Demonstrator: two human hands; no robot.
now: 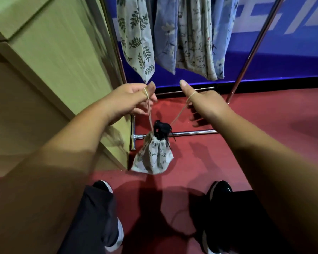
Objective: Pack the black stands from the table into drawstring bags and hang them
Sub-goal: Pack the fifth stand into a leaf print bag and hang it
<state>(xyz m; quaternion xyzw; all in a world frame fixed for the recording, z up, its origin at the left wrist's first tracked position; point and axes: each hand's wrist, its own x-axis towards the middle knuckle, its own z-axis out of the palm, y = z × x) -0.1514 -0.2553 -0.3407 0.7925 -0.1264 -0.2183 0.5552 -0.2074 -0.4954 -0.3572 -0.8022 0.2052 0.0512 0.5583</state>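
Hanging from left hand point(126, 100) and right hand point(206, 102), bag point(152, 158) skirts cabinet point(62, 57).

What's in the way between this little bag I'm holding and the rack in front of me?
Nothing visible. The bag hangs by its cords from the left hand and right hand, with open air up to the rack. Other bags already hang there, and the top bar is out of view.

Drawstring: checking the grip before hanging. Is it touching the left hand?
Touching. The head view shows the drawstring looped over the left hand.
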